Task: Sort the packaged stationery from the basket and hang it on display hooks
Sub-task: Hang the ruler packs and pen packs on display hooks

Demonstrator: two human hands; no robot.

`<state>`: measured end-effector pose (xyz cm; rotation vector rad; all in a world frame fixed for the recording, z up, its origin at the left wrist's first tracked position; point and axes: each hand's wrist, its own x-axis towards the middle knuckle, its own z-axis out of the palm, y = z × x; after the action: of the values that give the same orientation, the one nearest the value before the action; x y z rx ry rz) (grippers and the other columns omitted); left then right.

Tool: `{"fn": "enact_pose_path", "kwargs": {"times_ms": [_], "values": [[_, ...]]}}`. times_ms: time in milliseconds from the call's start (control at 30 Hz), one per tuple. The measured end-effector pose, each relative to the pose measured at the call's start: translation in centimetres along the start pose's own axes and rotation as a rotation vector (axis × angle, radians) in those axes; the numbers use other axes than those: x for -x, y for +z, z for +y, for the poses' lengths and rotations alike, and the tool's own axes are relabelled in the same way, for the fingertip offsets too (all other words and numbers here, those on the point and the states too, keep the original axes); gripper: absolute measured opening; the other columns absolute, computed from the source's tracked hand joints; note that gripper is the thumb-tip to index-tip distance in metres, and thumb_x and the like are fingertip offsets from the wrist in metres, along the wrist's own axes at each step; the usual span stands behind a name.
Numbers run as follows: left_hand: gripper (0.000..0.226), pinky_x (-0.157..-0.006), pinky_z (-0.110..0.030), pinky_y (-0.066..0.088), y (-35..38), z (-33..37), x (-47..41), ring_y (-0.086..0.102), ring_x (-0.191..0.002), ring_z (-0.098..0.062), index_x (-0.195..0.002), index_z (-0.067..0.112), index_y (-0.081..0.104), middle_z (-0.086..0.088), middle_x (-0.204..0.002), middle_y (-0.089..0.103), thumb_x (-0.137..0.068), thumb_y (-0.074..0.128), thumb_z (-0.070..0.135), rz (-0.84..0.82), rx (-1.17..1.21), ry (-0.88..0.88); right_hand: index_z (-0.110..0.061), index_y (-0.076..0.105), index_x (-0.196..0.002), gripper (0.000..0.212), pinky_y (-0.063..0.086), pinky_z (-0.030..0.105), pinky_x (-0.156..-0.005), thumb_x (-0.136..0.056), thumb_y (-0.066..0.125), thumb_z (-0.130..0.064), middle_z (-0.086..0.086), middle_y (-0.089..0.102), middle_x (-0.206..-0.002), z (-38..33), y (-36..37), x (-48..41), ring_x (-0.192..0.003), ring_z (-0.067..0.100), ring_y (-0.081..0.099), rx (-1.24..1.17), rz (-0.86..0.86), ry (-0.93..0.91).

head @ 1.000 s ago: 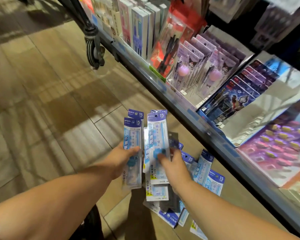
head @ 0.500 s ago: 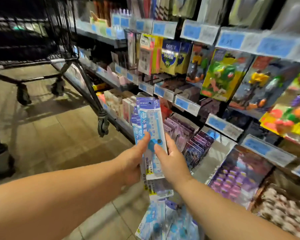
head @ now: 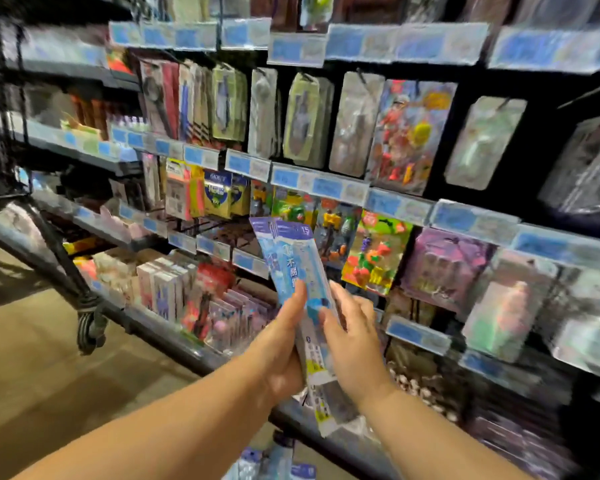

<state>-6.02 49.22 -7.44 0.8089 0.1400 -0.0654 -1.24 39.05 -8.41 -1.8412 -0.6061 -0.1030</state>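
**While both hands hold the blue packs, a free hook has to be found**

As the bundle of blue packs stands raised in front of the middle shelves, tilted with its header cards leaning left, the sorting looks done for this batch and the hanging step is at hand. The left hand grips the lower half of the bundle, thumb across the front. The right hand pinches the right edge, fingertips on the front pack.

More blue packs lie low at the bottom edge of the view; what they rest in is not visible. Just left of the bundle's top, dark wire hooks seem to stand bare, though blur makes this uncertain. The next move likely calls for peeling one pack off with the right hand, squaring its hang-hole to a hook tip, and sliding it on.
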Motion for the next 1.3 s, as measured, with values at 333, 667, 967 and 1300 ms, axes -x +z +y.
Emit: {"fn": "enact_pose_path", "kwargs": {"times_ms": [333,667,967,1300], "values": [[0.076,-0.08,-0.043,0.056,6.2,-5.2,-2.7,0.07,-0.088,-0.031,-0.109,0.007,0.073,-0.019,-0.103,0.07,-0.049,0.092,0.049,-0.385,0.064,-0.096,-0.038,0.055,-0.106,0.022,0.046,0.02,-0.093,-0.096,0.056,-0.018,-0.004,0.052,-0.114,1.1,-8.5,2.7,-0.107,0.006,0.054,0.006,0.237,0.052],[0.058,-0.083,-0.048,0.054,11.1,-11.4,-3.5,0.07,-0.082,-0.032,-0.109,0.008,0.072,-0.021,-0.098,0.071,-0.065,0.078,0.046,-0.283,0.0,-0.18,-0.019,0.059,-0.094,0.027,0.048,0.015,-0.064,-0.077,0.08,-0.025,-0.004,0.062,-0.079,2.7,-17.8,4.9,-0.067,-0.001,0.056,0.133,0.162,0.258],[0.073,-0.065,-0.043,0.059,13.8,-15.0,-4.0,0.072,-0.082,-0.033,-0.108,0.012,0.075,-0.021,-0.101,0.072,-0.046,0.093,0.046,-0.332,-0.045,-0.286,-0.013,0.059,-0.083,0.028,0.046,0.027,-0.068,-0.074,0.072,-0.036,0.002,0.069,-0.081,2.9,-25.3,6.0,-0.072,0.012,0.059,0.005,-0.102,0.454],[0.065,-0.097,-0.058,0.045,15.2,-16.3,-3.1,0.066,-0.099,-0.041,-0.115,0.012,0.071,-0.026,-0.116,0.067,-0.061,0.086,0.043,-0.297,-0.005,-0.284,-0.006,0.056,-0.106,0.033,0.05,0.031,-0.076,-0.077,0.068,-0.016,0.008,0.07,-0.091,3.7,-28.0,7.1,-0.085,0.02,0.065,-0.296,-0.125,0.478]]}}
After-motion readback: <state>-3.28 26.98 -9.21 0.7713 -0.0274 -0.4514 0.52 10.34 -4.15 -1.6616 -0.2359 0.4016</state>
